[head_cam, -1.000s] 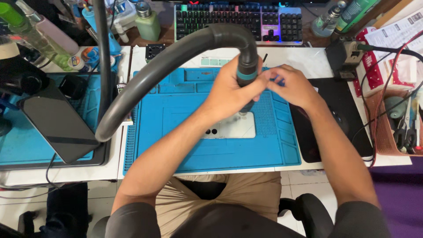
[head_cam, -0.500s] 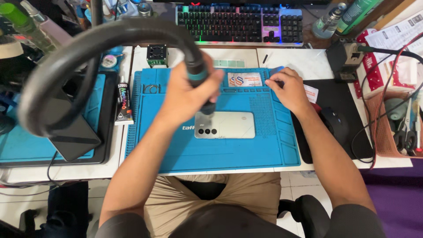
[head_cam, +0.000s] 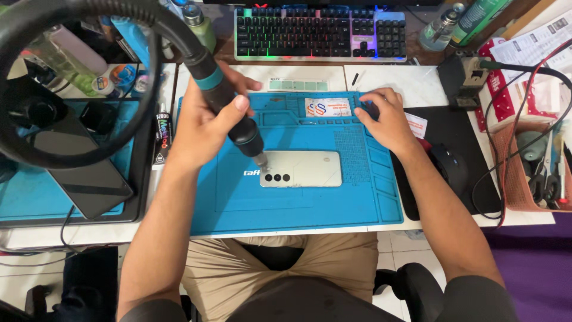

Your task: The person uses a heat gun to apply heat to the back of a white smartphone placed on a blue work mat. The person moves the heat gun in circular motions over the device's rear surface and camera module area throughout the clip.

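The left hand's grip (head_cam: 205,119) is closing around a hot-air nozzle (head_cam: 229,113), aiming it at a phone (head_cam: 301,169).
The phone's back is showing unopened on the blue mat (head_cam: 298,203); the right hand (head_cam: 384,119) is resting flat, holding nothing.

White desk (head_cam: 381,77) (cluttered), pale tiled floor (head_cam: 393,244), black chair (head_cam: 417,286).

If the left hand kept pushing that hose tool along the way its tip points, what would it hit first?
Most likely the pale phone lying back-up on the blue mat. The left hand aims the tool's nozzle down at the corner by the camera lenses; whether it already touches is unclear.
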